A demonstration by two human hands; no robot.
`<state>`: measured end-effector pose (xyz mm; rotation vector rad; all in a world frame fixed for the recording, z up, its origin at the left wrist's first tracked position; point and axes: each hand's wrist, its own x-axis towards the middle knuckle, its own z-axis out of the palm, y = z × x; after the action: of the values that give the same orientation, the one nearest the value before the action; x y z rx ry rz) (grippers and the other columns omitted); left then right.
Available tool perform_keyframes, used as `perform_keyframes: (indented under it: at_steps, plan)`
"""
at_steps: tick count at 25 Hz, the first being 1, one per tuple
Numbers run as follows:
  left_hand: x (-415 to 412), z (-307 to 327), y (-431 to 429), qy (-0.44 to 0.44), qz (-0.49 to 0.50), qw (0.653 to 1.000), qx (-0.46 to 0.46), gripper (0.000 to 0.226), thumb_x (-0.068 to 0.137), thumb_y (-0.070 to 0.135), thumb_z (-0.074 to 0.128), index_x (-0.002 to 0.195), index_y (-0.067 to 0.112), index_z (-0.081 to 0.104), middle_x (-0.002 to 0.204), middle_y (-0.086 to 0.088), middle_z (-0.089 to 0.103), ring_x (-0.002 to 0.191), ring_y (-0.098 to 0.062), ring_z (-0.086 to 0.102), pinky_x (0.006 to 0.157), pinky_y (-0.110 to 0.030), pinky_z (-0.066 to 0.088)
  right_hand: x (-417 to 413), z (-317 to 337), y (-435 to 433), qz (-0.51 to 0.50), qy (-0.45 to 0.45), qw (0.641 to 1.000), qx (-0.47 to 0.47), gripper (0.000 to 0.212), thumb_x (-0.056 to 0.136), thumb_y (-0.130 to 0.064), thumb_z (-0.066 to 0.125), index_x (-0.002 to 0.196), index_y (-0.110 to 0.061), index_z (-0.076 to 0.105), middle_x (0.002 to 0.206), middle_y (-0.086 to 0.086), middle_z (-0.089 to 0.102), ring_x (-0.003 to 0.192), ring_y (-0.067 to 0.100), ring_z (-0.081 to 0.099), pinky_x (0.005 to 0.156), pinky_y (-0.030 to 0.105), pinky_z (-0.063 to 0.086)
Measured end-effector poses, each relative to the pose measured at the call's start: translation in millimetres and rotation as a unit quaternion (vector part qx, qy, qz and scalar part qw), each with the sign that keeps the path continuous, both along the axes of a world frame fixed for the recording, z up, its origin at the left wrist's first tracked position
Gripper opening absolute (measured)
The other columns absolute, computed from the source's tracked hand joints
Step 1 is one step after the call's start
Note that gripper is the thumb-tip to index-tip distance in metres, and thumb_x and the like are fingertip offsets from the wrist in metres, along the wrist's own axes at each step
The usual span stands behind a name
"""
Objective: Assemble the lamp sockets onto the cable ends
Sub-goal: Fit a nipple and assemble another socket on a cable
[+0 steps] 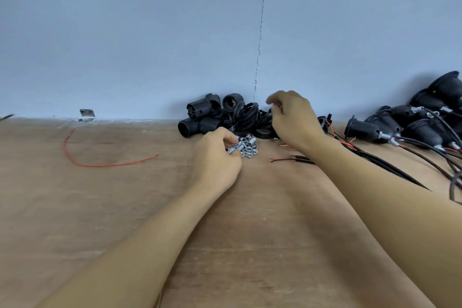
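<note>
Brown wooden tabletop (125, 207), set against a pale blue wall (125, 32) with one thin vertical crack (260, 32).

- One small grey metal bracket (87, 114), at the joint of wall and tabletop, far left.
- One loose thin red wire (100, 165), bent in a curve, lying alone, well apart from everything else.
- Heap of black ribbed plastic lamp socket shells (200, 117), centre back, touching the wall. Five cylindrical shells counted on its left side. Black rings and a flat black cap further right, partly hidden behind the right hand, not countable.
- Heap of small silver metal nuts and short threaded tubes (248, 147), just in front of the black heap. Too small and crowded to count.
- Loose black cables with bared red and copper ends (297, 157), right of the silver heap, running under the right forearm. At least two ends visible.
- Pile of black lamp sockets already fitted on cables (390, 127), far right against the wall. At least five, each with a silver tube at the cable side.
- Left hand (217, 160): resting on the tabletop at the silver heap, fingers (231, 141) curled close and pinching among the silver pieces.
- Right hand (295, 120): raised over the right part of the black heap, back toward the camera, fingers (275, 100) bent downward. Cannot tell whether anything is held.
</note>
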<state>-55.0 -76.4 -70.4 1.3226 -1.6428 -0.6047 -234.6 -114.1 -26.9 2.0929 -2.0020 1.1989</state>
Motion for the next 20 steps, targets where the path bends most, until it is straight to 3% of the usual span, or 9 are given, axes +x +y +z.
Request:
perform_keyframes:
  at_steps: [2, 5, 7, 9, 12, 15, 17, 18, 20]
  plan:
    - [-2.2, -0.2, 2.0, -0.103, -0.013, 0.994, -0.044, 0.023, 0.087, 0.005, 0.069, 0.104, 0.02, 0.069, 0.107, 0.003, 0.056, 0.081, -0.007, 0.051, 0.069, -0.008, 0.038, -16.1, -3.7, 9.8, -0.063, 0.026, 0.997, 0.048, 0.022, 0.091, -0.017, 0.05, 0.107, -0.019, 0.065, 0.109, 0.005, 0.065, 0.101, 0.028, 0.059, 0.078, 0.036, 0.048]
    - [-6.5, -1.2, 5.3, -0.156, -0.008, 0.986, -0.057, 0.023, 0.091, 0.01, 0.067, 0.113, 0.018, 0.071, 0.111, 0.003, 0.053, 0.097, -0.013, 0.054, 0.082, -0.026, 0.046, -23.5, -15.0, 24.4, -0.083, 0.099, 0.985, 0.112, 0.018, 0.087, -0.037, 0.064, 0.1, -0.024, 0.066, 0.105, 0.001, 0.065, 0.098, 0.027, 0.061, 0.072, 0.033, 0.041]
    - [-6.1, -1.6, 4.6, -0.15, -0.006, 0.987, -0.065, 0.02, 0.091, 0.01, 0.069, 0.109, 0.017, 0.073, 0.107, 0.003, 0.053, 0.091, -0.013, 0.053, 0.076, -0.02, 0.04, -21.4, -20.9, 25.7, -0.082, 0.152, 0.978, 0.116, 0.025, 0.088, -0.043, 0.065, 0.104, -0.025, 0.066, 0.108, 0.002, 0.063, 0.103, 0.027, 0.06, 0.075, 0.034, 0.039]
    - [-5.0, -1.8, 4.2, -0.138, -0.007, 0.988, -0.066, 0.017, 0.089, 0.009, 0.071, 0.104, 0.016, 0.075, 0.102, 0.002, 0.055, 0.083, -0.011, 0.053, 0.068, -0.013, 0.036, -20.5, -18.7, 22.8, -0.095, 0.149, 0.977, 0.121, 0.023, 0.089, -0.04, 0.063, 0.105, -0.024, 0.066, 0.109, 0.004, 0.066, 0.104, 0.029, 0.06, 0.078, 0.036, 0.041]
    - [-4.3, -3.2, 4.7, -0.129, -0.01, 0.99, -0.063, 0.013, 0.088, 0.011, 0.073, 0.097, 0.02, 0.076, 0.096, 0.006, 0.055, 0.076, -0.003, 0.051, 0.066, -0.005, 0.036, -18.4, -12.4, 21.9, -0.108, 0.116, 0.976, 0.149, 0.018, 0.088, -0.034, 0.061, 0.101, -0.023, 0.068, 0.106, 0.005, 0.069, 0.095, 0.029, 0.06, 0.073, 0.033, 0.041]
    - [-3.9, -3.6, 5.1, -0.092, -0.007, 0.993, -0.079, 0.019, 0.086, 0.009, 0.073, 0.091, 0.027, 0.07, 0.09, 0.009, 0.059, 0.074, 0.001, 0.051, 0.067, -0.004, 0.038, -13.2, -4.7, 29.9, -0.082, 0.034, 0.992, 0.084, 0.015, 0.09, -0.033, 0.06, 0.095, -0.022, 0.068, 0.094, 0.001, 0.07, 0.09, 0.025, 0.06, 0.072, 0.033, 0.044]
    - [-2.9, -3.4, 4.4, -0.061, -0.002, 0.995, -0.079, 0.023, 0.086, 0.009, 0.072, 0.1, 0.027, 0.067, 0.089, 0.009, 0.062, 0.071, -0.002, 0.052, 0.069, -0.012, 0.041, -8.4, 1.3, 37.7, -0.009, -0.063, 0.995, 0.072, 0.017, 0.093, -0.036, 0.061, 0.087, -0.021, 0.067, 0.083, -0.003, 0.07, 0.083, 0.019, 0.062, 0.07, 0.03, 0.046]
    - [-2.7, -3.3, 4.4, -0.05, -0.002, 0.996, -0.074, 0.028, 0.086, 0.012, 0.073, 0.109, 0.026, 0.066, 0.09, 0.01, 0.063, 0.071, -0.003, 0.052, 0.07, -0.019, 0.044, -5.7, 4.5, 42.4, 0.04, -0.101, 0.989, 0.098, 0.021, 0.094, -0.037, 0.061, 0.083, -0.02, 0.067, 0.079, -0.004, 0.071, 0.077, 0.015, 0.062, 0.069, 0.028, 0.047]
    - [-2.3, -3.7, 6.0, -0.049, -0.013, 0.996, -0.069, 0.044, 0.085, 0.019, 0.075, 0.126, 0.028, 0.06, 0.093, 0.013, 0.061, 0.073, -0.002, 0.053, 0.069, -0.019, 0.041, 0.3, 8.2, 51.9, 0.129, -0.13, 0.967, 0.175, 0.023, 0.096, -0.035, 0.061, 0.082, -0.019, 0.068, 0.08, -0.003, 0.075, 0.067, 0.009, 0.061, 0.067, 0.023, 0.048]
